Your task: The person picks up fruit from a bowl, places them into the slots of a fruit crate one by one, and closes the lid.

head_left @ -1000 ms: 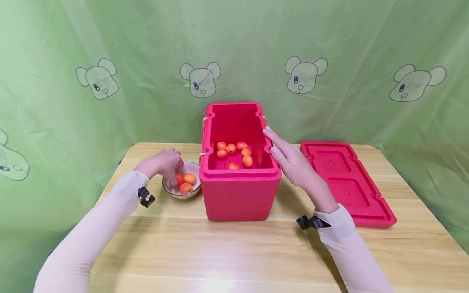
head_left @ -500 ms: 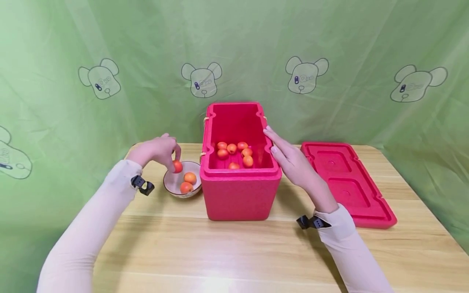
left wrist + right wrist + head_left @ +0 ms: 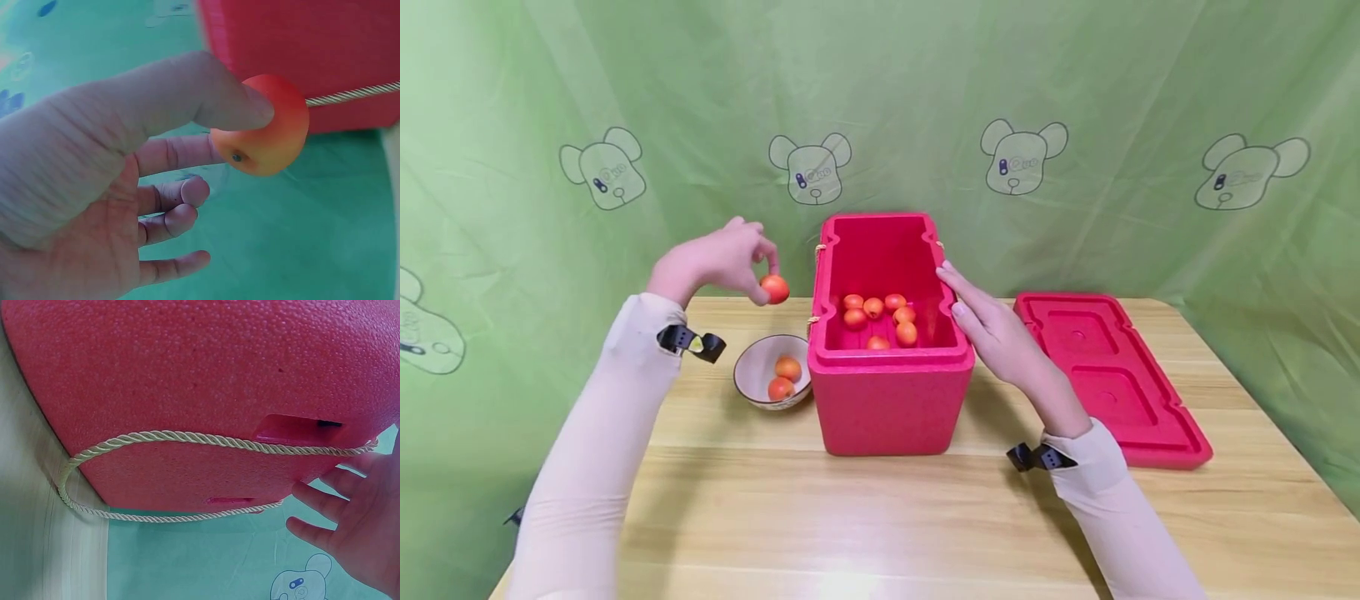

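Note:
My left hand (image 3: 722, 260) pinches a small round orange-red fruit (image 3: 774, 289) between thumb and index finger, above and behind the bowl. The left wrist view shows its skin shading from red to orange, with a dark spot at one end; the other fingers are spread loosely. Two similar fruits lie in the white bowl (image 3: 751, 367). The red foam box (image 3: 891, 408) stands uncovered just right of the bowl, with several such fruits (image 3: 873, 308) on its floor. Along the box's right rim rests my right hand (image 3: 992, 325), its fingers extended.
A red lid (image 3: 1112, 392) lies on the wooden table (image 3: 865, 517) to the right of the box. Twisted cord handles (image 3: 187, 437) hang on the box's sides. Behind everything hangs a green curtain (image 3: 917, 100) printed with bear heads.
My left hand has taken a fruit out of the bowl and raised it up and away toward the back. My right hand has stayed on the box rim.

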Tool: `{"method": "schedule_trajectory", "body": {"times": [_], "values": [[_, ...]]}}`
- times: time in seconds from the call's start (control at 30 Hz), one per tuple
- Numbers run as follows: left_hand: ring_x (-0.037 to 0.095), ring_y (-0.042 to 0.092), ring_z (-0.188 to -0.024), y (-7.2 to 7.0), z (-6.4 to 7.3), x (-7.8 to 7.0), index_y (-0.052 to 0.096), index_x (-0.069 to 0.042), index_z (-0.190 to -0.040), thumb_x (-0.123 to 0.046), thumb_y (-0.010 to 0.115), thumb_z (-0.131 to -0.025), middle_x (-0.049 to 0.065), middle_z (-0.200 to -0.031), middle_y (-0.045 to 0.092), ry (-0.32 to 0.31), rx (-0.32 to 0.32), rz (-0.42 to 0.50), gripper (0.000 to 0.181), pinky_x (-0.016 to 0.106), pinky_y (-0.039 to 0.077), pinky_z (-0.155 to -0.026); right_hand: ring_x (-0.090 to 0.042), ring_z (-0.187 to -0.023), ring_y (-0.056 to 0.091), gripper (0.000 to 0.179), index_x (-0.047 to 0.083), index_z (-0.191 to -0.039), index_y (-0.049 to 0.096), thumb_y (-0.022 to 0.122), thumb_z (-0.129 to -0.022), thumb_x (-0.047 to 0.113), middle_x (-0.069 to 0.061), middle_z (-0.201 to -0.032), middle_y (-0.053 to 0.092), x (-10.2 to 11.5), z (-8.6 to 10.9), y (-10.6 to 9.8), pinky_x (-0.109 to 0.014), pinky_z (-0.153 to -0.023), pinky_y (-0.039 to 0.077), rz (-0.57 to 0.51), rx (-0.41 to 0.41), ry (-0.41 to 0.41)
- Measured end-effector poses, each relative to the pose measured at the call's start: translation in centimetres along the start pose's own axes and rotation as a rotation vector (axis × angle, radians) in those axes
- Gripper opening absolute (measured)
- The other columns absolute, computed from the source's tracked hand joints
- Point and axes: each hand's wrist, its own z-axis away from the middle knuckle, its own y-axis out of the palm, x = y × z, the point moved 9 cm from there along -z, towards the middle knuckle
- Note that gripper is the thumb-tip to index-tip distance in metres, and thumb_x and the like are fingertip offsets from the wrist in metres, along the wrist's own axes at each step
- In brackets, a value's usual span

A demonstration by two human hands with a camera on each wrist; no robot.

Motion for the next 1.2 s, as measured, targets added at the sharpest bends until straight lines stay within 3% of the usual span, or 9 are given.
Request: {"method": "schedule_trajectory", "body": {"times": [0.17,0.43,0.63,0.83,1.2], "values": [[0.032,0.037,-0.123,-2.4,-0.4,-1.7,0.072,-0.016,-0.102,-0.019,0.081,-0.076,0.014,-0.126,0.049,0.02,-0.049,0.001,0.028,0.052,0.046,-0.092,-0.024,-0.155,0.03,0.058,0.03,-0.161,0.03,0.048,-0.106,0.031,0.003,-0.169,0.026,-0.1,0.0,0.1,-0.059,-0.115,0.037,0.0,0.003,0.008],[0.029,0.035,-0.118,-5.4,-1.6,-6.1,0.072,-0.015,-0.104,-0.021,0.082,-0.076,0.011,-0.119,0.046,0.151,-0.198,-0.029,0.029,0.044,0.045,-0.092,-0.024,-0.155,0.03,0.058,0.03,-0.161,0.03,0.048,-0.106,0.031,0.005,-0.169,0.026,-0.1,-0.1,0.1,-0.059,-0.115,0.037,-0.002,0.002,0.009],[0.026,0.035,-0.117,-6.7,-3.0,-9.1,0.071,-0.017,-0.104,-0.025,0.08,-0.077,0.009,-0.119,0.046,0.191,-0.225,-0.079,0.029,0.04,0.045,-0.089,-0.024,-0.155,0.03,0.057,0.031,-0.161,0.03,0.048,-0.106,0.03,0.005,-0.169,0.026,-0.1,0.0,0.0,-0.059,-0.115,0.037,-0.003,0.002,0.011],[0.027,0.036,-0.117,-6.7,-5.1,-11.4,0.071,-0.017,-0.104,-0.026,0.077,-0.077,0.01,-0.119,0.047,0.198,-0.191,-0.133,0.029,0.042,0.043,-0.089,-0.024,-0.155,0.029,0.058,0.028,-0.161,0.031,0.048,-0.106,0.03,0.004,-0.169,0.025,0.1,0.1,0.2,-0.059,-0.116,0.036,-0.013,0.01,0.011],[0.027,0.035,-0.124,-4.0,-9.1,-14.7,0.071,-0.016,-0.108,-0.03,0.078,-0.082,0.009,-0.13,0.05,0.2,-0.102,-0.201,0.031,0.042,0.04,-0.102,-0.024,-0.156,0.028,0.057,0.029,-0.161,0.03,0.047,-0.106,0.031,0.003,-0.169,0.025,0.7,0.2,0.4,-0.06,-0.117,0.035,-0.029,0.019,0.006]]}}
